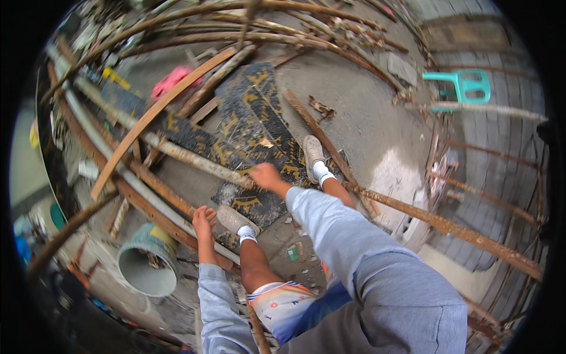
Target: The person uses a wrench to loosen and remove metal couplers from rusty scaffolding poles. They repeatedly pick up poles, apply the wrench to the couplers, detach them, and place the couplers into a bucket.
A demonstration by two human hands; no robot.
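My right hand is closed at the near end of a weathered wooden pole, which slants away to the upper left. Its fingers are partly hidden, but they appear to grip that end. Lower and to the left, my left hand is raised with the fingers apart and nothing in it. Close beside it runs a long pale pole next to a brown beam. Under my right hand lie black boards with yellow print, partly beneath my clogs.
A curved wooden strip crosses the poles at left. Several long poles lie across the far side. A grey bucket lies tipped at lower left. Rusty pole stretches right; a turquoise plastic stool and pink cloth are farther off.
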